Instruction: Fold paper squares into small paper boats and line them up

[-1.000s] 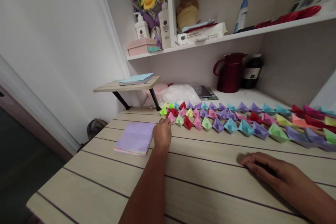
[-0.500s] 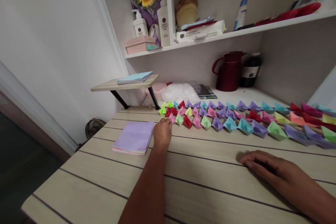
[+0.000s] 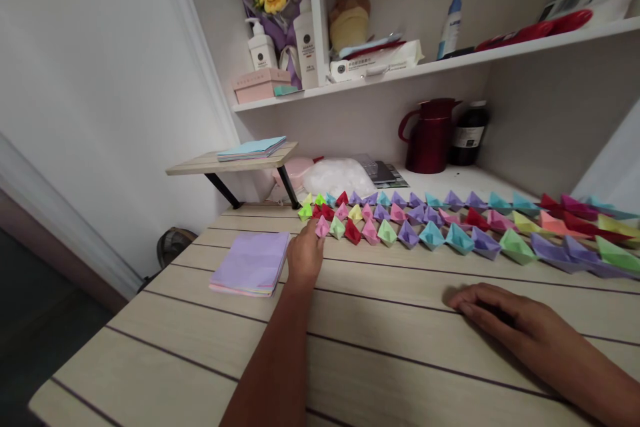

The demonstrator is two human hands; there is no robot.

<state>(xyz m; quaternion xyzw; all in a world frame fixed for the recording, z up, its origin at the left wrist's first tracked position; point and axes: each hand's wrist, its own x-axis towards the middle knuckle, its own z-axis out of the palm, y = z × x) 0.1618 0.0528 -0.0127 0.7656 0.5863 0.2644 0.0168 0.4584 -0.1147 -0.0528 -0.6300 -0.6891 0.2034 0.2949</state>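
Several small folded paper boats in many colours stand in rows across the table (image 3: 380, 307). My left hand (image 3: 305, 250) reaches to the left end of the front row, its fingers closed at a pink paper boat (image 3: 323, 227). Part of that boat shows beyond my fingers; the fingertips are partly hidden. Beside it stand a light green boat (image 3: 337, 228) and a red boat (image 3: 353, 231). My right hand (image 3: 505, 313) rests on its side on the tabletop, fingers loosely curled and thumb against them, with nothing in it. Left of my left hand lies a stack of purple-topped square paper (image 3: 250, 262).
A small raised stand (image 3: 200, 163) at the back left carries blue-topped paper sheets (image 3: 253, 148). Behind the boats are a white plastic bag (image 3: 337, 177), a dark red jug (image 3: 429, 137) and a dark bottle (image 3: 469, 133). A loaded shelf (image 3: 380, 77) hangs above.
The view has shifted slightly, moving everything a little left. My left hand has drawn back slightly, so more of the pink paper boat shows. My right hand keeps its pose.
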